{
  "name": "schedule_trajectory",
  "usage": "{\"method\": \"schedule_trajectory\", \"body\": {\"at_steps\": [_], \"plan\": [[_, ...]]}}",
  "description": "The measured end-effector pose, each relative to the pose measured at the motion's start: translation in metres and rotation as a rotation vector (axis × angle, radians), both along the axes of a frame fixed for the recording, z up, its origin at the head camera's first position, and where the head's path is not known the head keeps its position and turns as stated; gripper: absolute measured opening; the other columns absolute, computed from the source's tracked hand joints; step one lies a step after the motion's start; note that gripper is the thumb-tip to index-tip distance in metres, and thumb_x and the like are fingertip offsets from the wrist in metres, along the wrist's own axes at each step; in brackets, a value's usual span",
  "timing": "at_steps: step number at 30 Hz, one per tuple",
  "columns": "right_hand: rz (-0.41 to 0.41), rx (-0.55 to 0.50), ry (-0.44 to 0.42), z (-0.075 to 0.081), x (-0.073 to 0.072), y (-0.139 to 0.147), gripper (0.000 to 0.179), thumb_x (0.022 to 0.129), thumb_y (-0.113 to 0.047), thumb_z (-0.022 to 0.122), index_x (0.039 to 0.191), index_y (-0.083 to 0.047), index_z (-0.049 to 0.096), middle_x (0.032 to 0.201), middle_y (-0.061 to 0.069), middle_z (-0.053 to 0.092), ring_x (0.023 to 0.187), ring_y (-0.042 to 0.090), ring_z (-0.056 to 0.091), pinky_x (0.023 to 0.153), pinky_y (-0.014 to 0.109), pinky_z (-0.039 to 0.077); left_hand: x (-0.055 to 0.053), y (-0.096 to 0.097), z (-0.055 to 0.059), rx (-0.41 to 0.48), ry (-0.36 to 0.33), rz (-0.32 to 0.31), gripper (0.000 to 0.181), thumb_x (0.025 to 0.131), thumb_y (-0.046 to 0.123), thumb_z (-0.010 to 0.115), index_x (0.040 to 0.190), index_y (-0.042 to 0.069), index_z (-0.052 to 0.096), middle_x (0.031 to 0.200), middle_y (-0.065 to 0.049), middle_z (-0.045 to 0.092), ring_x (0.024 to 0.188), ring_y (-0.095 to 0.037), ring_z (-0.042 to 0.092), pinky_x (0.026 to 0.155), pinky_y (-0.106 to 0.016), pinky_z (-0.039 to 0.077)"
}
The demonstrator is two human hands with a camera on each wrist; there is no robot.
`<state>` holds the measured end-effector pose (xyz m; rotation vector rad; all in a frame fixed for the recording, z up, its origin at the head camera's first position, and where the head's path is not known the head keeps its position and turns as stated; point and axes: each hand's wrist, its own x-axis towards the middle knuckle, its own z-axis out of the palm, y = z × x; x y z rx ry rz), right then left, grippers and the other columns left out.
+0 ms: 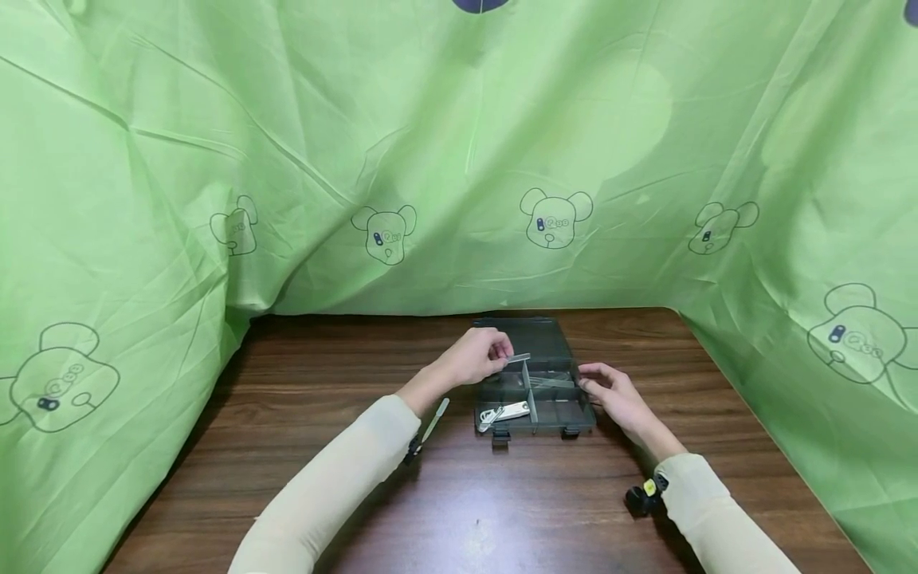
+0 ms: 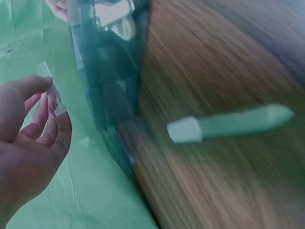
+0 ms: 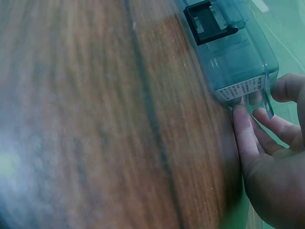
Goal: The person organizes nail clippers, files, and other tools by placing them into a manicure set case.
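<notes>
A smoky clear compartment box (image 1: 562,413) lies with its lid (image 1: 538,335) folded back. My left hand (image 1: 476,356) pinches a small clear plastic strip (image 1: 519,358) over the box, between thumb and fingers in the left wrist view (image 2: 55,95). At the box's right side is my right hand (image 1: 617,396); its thumb and fingers grip the side wall near a barcode label (image 3: 242,88). Clear strips (image 1: 552,383) lie in a right compartment. In the front left one sits a flat silvery-white piece like a nail clipper (image 1: 512,410) with a small white item (image 1: 488,418) beside it.
A slim pale green stick with a white end (image 2: 238,123) lies on the brown wooden table (image 1: 323,383), left of the box near the left forearm. Two dark latches (image 1: 500,438) jut from the box's front. Green cloth (image 1: 459,263) hangs around the table's back and sides.
</notes>
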<state>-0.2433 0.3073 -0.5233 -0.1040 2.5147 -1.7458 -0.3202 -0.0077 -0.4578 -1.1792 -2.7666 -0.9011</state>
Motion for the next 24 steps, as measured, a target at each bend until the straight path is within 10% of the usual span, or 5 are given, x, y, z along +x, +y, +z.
{"method": "schedule_trajectory", "body": {"at_steps": [24], "plan": [[-0.008,-0.028,0.0,0.0,-0.003,-0.001,0.042,0.108,-0.011,0.059,0.144,0.009,0.052,0.134,0.032,0.06,0.107,0.018,0.064,0.082,0.025,0.057,-0.002,0.084,-0.011,-0.049,-0.028,-0.049,0.005,0.096,0.011,0.073,0.1,0.014,0.072,0.091,0.007,0.069,0.082,-0.002,0.061,0.076,-0.014,0.048]]}}
